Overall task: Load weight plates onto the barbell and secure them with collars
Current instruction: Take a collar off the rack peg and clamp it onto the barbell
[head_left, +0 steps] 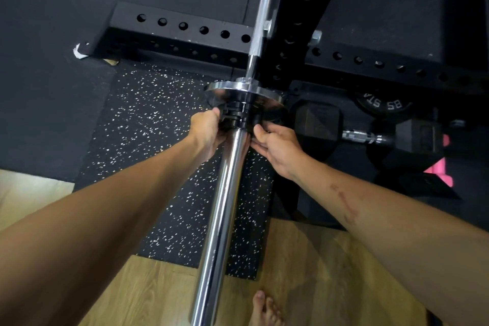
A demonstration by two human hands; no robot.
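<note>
The chrome barbell sleeve (pixel 225 206) runs from the bottom middle up toward the rack. A small chrome weight plate (pixel 267 92) sits on it against the bar's shoulder. A black collar (pixel 235 114) is on the sleeve, pressed against the plate. My left hand (pixel 209 132) grips the collar's left side. My right hand (pixel 277 145) holds its right side, thumb up against it. Most of the collar is hidden by my fingers.
The black rack upright and perforated base beams (pixel 182 26) lie behind the plate. A hex dumbbell (pixel 362 135), a black plate (pixel 383 103) and a pink object (pixel 442 169) lie on the floor at right. A speckled rubber mat (pixel 148 140) is below; my bare foot (pixel 264 309) stands on the wood floor.
</note>
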